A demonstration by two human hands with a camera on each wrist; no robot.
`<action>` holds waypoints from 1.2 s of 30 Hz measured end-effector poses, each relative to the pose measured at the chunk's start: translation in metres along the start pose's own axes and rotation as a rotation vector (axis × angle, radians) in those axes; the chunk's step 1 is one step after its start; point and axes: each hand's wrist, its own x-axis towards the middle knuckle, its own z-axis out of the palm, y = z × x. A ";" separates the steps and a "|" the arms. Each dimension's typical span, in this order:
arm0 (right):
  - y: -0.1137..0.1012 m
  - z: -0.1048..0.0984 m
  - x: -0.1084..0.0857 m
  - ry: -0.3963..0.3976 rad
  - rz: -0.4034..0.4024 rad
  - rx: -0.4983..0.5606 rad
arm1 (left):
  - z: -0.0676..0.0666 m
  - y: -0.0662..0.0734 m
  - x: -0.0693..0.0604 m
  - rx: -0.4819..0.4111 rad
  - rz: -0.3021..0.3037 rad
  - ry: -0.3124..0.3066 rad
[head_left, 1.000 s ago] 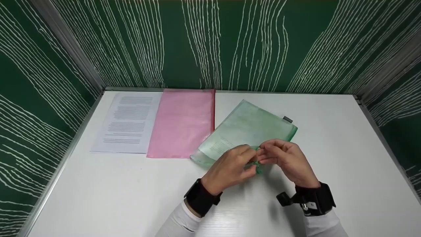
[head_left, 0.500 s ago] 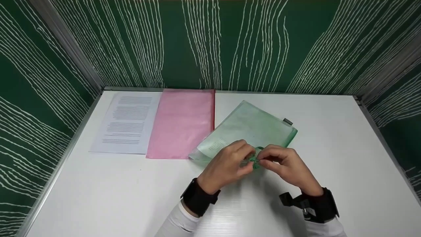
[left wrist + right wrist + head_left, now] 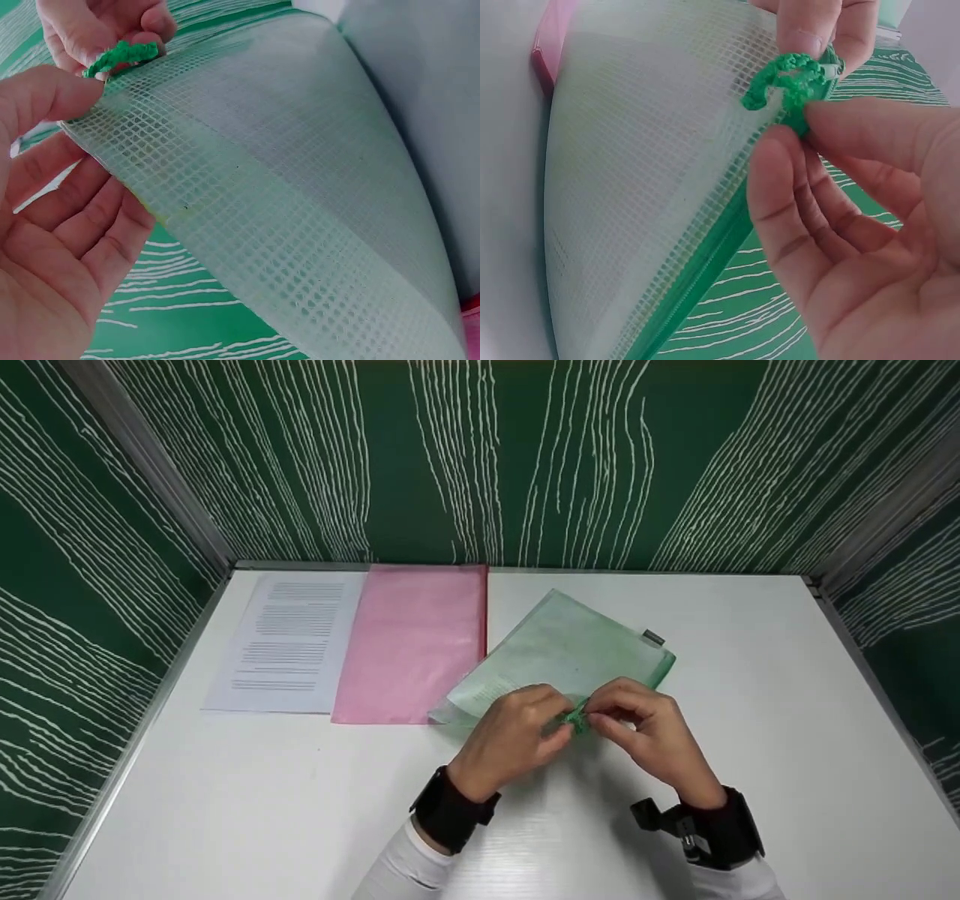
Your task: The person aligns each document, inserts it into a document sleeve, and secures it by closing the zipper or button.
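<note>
Left hand point(image 3: 514, 739) pinches the near corner of the green mesh pouch point(image 3: 562, 641), thumb on one face, fingers behind it. Right hand point(image 3: 652, 731) also in a pinch, thumb and index tips together on the pouch's green edge at that corner, right at the green braided cord point(image 3: 769, 81); can't tell if the cord itself is in the grip. Both hands' fingertips nearly meet there. Pouch sits just right of the middle of the counter point(image 3: 300, 817), turned at an angle, far corner pointing to the back edge, near corner raised in the hands. Printed text shows through its left part; small dark tag point(image 3: 654, 637) sticks out by the right corner. Its left corner overlaps the near right corner of the pink folder point(image 3: 412, 645), which is left of the middle with its far side at the counter's back edge. Printed sheet point(image 3: 289, 637) lies left of that, by the back left corner, its right side meeting the folder. Black strap on each wrist, white sleeves.
</note>
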 end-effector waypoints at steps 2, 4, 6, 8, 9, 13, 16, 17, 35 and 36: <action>-0.003 0.001 0.000 0.010 0.007 -0.014 | -0.001 0.000 0.000 0.003 -0.002 0.013; -0.007 0.001 0.000 0.026 0.012 -0.038 | -0.001 0.000 0.000 0.008 -0.003 0.018; -0.011 0.001 0.000 0.041 0.028 -0.076 | -0.002 0.000 0.000 0.005 -0.005 0.026; -0.014 0.002 -0.001 0.043 0.052 -0.113 | -0.002 0.000 0.000 0.002 -0.005 0.033; -0.015 0.002 -0.001 0.042 0.067 -0.126 | -0.002 0.000 0.000 -0.002 -0.005 0.038; -0.020 0.004 -0.002 0.014 0.119 -0.138 | -0.001 0.001 -0.001 -0.010 -0.007 0.053; -0.021 0.007 -0.002 0.023 0.154 -0.137 | -0.001 0.002 0.000 -0.012 -0.008 0.053; -0.022 0.008 -0.002 0.030 0.168 -0.135 | -0.001 0.002 0.000 -0.015 -0.006 0.050; -0.019 0.013 -0.003 -0.020 0.156 -0.086 | -0.002 0.004 -0.001 0.037 0.020 -0.018; -0.018 0.013 -0.003 -0.027 0.146 -0.080 | -0.002 0.004 -0.001 0.032 0.020 -0.018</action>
